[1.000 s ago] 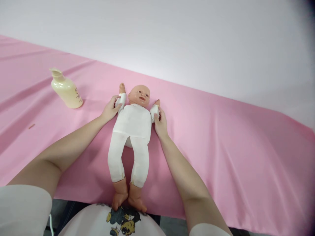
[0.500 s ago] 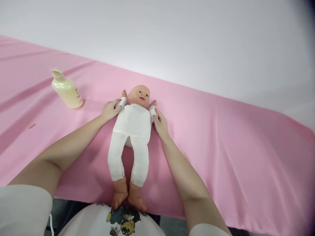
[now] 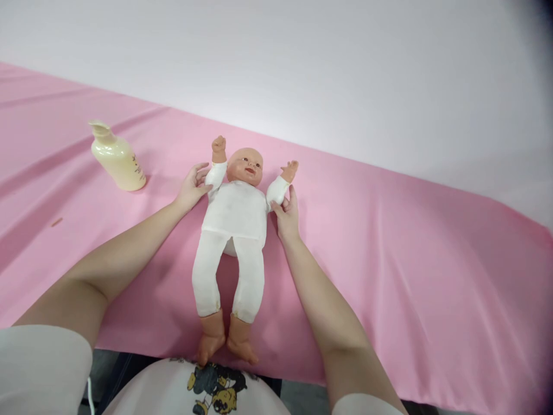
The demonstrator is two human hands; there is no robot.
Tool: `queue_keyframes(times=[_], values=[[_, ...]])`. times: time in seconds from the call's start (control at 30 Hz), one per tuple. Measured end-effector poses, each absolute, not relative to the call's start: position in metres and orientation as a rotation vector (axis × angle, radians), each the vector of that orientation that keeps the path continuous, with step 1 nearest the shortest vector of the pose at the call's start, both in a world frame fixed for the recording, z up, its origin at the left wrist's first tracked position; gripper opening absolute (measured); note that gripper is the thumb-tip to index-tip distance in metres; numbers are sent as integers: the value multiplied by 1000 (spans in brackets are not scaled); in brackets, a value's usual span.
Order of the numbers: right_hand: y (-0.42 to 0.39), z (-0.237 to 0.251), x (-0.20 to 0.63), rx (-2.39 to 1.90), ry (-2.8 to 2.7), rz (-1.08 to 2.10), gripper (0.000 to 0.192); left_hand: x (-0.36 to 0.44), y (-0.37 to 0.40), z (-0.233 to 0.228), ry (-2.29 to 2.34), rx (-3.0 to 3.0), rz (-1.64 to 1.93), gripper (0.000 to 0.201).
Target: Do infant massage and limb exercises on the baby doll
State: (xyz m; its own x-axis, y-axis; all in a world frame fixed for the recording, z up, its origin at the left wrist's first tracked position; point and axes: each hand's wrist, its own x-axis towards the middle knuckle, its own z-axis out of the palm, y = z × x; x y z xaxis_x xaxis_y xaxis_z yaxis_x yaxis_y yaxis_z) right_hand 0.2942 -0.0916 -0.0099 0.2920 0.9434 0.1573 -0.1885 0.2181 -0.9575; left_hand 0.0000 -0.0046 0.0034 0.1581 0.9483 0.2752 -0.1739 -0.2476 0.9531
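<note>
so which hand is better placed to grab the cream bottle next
Left. The left hand rests at the doll's arm on the side where the bottle stands; the right hand is across the doll, farther off.

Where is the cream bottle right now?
In the head view the cream bottle stands on the pink cloth at the far left, apart from the left hand and the doll, touched by neither hand.

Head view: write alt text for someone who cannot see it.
A baby doll in white clothing lies face up on a pink cloth, arms raised, with the left hand and right hand at its upper arms. A cream bottle stands at left.
</note>
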Motion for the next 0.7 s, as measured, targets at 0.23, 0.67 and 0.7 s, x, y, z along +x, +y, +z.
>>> queue_keyframes(times=[0.23,0.67,0.7], values=[[-83,-12,300,-949,-814,1064,27,-4,-1,6,660,1070,1149,38],[-85,-15,305,-1066,-1023,1055,31,-6,-4,9,685,1184,1042,28],[-85,-15,304,-1052,-1009,1068,31,-6,-3,7,687,1168,1051,31]])
